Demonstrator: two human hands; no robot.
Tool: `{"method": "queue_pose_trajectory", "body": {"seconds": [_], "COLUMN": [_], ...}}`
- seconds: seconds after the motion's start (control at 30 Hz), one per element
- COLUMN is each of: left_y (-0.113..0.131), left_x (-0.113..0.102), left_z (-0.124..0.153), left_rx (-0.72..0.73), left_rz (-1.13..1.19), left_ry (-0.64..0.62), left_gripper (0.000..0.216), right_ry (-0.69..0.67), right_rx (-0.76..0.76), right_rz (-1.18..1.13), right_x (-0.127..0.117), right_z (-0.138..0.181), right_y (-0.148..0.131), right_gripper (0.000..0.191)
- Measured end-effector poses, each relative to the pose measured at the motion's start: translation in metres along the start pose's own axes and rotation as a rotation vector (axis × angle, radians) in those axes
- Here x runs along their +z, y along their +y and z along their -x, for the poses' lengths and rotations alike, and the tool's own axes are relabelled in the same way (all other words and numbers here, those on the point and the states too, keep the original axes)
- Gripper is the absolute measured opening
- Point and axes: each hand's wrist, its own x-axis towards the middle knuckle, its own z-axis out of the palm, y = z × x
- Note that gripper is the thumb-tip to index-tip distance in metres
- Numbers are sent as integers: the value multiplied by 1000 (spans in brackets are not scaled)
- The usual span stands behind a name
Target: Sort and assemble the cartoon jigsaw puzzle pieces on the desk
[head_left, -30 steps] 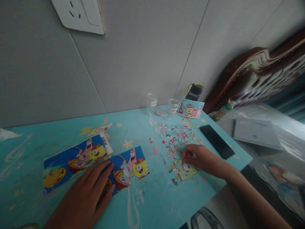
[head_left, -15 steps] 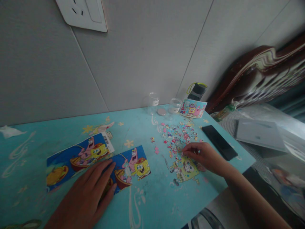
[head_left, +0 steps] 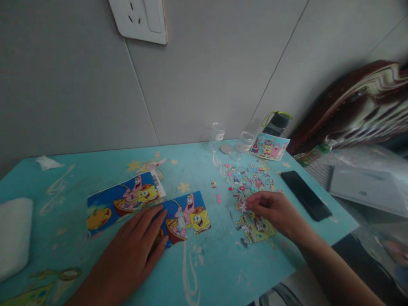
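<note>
a person's right hand [head_left: 276,210] bends over a scatter of small jigsaw pieces [head_left: 251,178] on a turquoise worktop [head_left: 223,267], thumb and forefinger drawn together at the pile's near edge; whether that grip has hold of a piece cannot be told. the left hand [head_left: 132,250] lies spread with its grip released, fingers covering the left part of a smaller blue cartoon picture [head_left: 200,216], beside a larger blue card [head_left: 134,197] of matching design with a barcode at its right end. two loose pieces, a multicoloured one [head_left: 213,184] and a pink one [head_left: 219,198], sit between the smaller picture and the pile. a yellow cartoon figure [head_left: 258,231] shows on the worktop under the right wrist, and a dark phone [head_left: 304,195] lies to the right of the pile. near the wall stand two clear jars, one on the left [head_left: 217,135] and one on the right [head_left: 246,142], with a round lid [head_left: 226,148] between them. a pale cartoon card [head_left: 270,146] tilts in front of a dark bottle [head_left: 277,123]. at far left are a crumpled tissue [head_left: 49,163] and a white object [head_left: 14,236], cut off by the frame.
</note>
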Motion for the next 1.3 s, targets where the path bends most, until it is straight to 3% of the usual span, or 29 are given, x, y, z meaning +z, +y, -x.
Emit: {"method": "queue_pose_trajectory", "body": {"seconds": [0.27, 0.43, 0.53, 0.67, 0.8, 0.9, 1.13, 1.3], "left_y": [10, 14, 14, 15, 15, 15, 16, 16], "left_x": [-14, -21, -24, -25, -24, -24, -26, -23], "left_z": [-5, -9, -10, -10, -9, -9, -11, -10], "left_rx": [-52, -66, -74, -77, -88, -95, -95, -102], "left_rz": [54, 81, 90, 111, 130, 130, 133, 130], "left_ry": [-55, -97, -112, -112, -101, -102, -92, -90], "left_gripper": [46, 48, 47, 45, 46, 47, 45, 45], "right_ry": [-177, -262, -309, -349, -356, -366, -453, -435], "right_rx": [-54, -122, -169, -253, -281, -351, -569, -614], "right_rz": [-105, -61, 54, 233, 250, 256, 351, 447], "right_x": [61, 105, 119, 116, 105, 100, 102, 106], "right_z": [-11, -26, -31, -31, -28, -25, -18, -16], "right_y": [-31, -52, -57, -51, -44, -44, -50, -45], "right_gripper": [18, 13, 12, 15, 23, 18, 15, 24]}}
